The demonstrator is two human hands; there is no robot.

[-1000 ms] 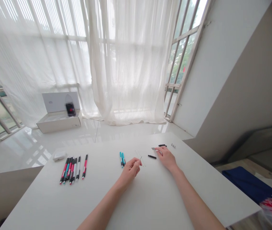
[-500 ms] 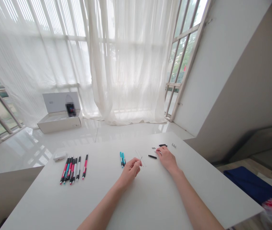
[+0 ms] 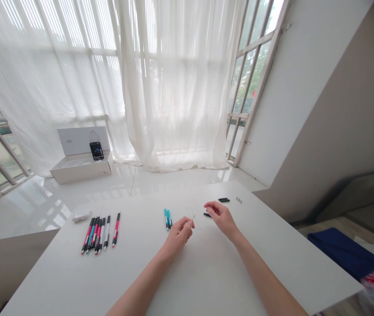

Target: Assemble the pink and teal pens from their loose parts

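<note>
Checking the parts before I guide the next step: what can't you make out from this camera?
Head view:
- Thin metal piece in the left hand: partly hidden by the fingers and too small to identify.
- Black part by the right hand: partly hidden by the fingers.
- Small grey pieces near the table's far edge: too small to identify.

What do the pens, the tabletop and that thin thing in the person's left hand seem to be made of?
The pens look like glossy plastic: their pink, black and white barrels shine smoothly. The tabletop looks like white laminate or painted board, with a faint sheen. The thin rod in the left hand glints like metal, but is too small to be sure.
</note>
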